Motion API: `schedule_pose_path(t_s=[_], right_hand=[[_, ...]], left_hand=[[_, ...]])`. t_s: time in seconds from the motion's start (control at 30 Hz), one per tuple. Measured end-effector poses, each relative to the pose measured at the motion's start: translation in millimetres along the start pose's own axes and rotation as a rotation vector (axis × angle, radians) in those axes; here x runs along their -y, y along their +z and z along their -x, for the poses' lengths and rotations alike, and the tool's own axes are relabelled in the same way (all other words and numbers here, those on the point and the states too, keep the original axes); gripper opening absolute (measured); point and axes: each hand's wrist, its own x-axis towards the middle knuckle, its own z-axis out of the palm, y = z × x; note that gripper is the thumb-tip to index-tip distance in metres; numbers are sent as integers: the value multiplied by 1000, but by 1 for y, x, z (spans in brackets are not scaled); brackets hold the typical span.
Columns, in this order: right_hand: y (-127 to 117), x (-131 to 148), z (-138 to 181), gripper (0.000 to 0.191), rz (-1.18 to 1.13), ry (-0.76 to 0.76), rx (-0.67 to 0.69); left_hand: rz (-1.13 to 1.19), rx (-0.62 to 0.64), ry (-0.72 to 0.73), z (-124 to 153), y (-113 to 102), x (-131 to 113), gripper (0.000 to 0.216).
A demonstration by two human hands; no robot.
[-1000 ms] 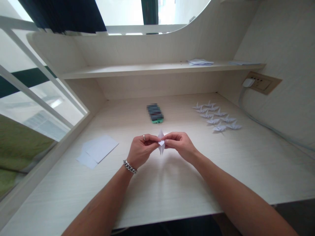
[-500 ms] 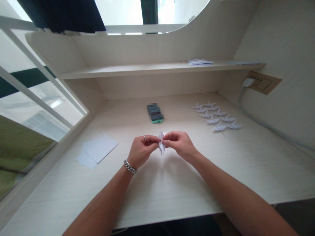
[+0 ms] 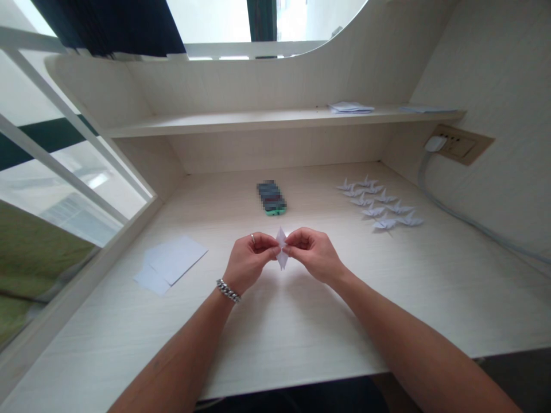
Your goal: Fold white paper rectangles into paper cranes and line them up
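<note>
A small white folded paper (image 3: 281, 261), narrow and diamond-shaped with points at top and bottom, is held upright over the middle of the desk. My left hand (image 3: 248, 258), wearing a ring and a chain bracelet, pinches its left side between thumb and fingers. From the other side, my right hand (image 3: 316, 252) grips its right edge in the same way, thumb near the centre. The fingertips of both hands almost meet and cover the paper's middle. Several finished white paper cranes (image 3: 384, 197) stand in rows at the right back of the desk.
Flat white paper sheets (image 3: 176, 258) lie at the left. Behind my hands is a dark, pixelated phone-like object (image 3: 275, 212) with a green edge. More folded paper (image 3: 350, 108) rests on the shelf (image 3: 241, 123). A cable (image 3: 465, 217) runs from the wall socket (image 3: 462, 144) down the right side.
My fingers have shifted slightly on the folded paper, with the left thumb a little higher. The paper has turned a bit and its lower points sit closer together. Everything else stays put.
</note>
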Motion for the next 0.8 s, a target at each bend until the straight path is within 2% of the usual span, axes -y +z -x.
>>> schedule_pose_path(t_s=[0.33,0.5,0.6,0.7,0.8], right_hand=[[4,-2,0,25,77,-49,-55],[5,-6,0,33,-30,8,-52],[5,-7,-1,34,-55,30,-19],[6,-5,-1,30,-38,-20,-59],[6,-3,-1,32,-56,-8,-61]], left_hand=[[-75,-37,107,1,5,5,21],[-29,-104,135,3,10,5,27],[-23,-134,128,3,11,5,28],[-12,-142,95,3,12,4,28],[12,-163,75,3,12,3,31]])
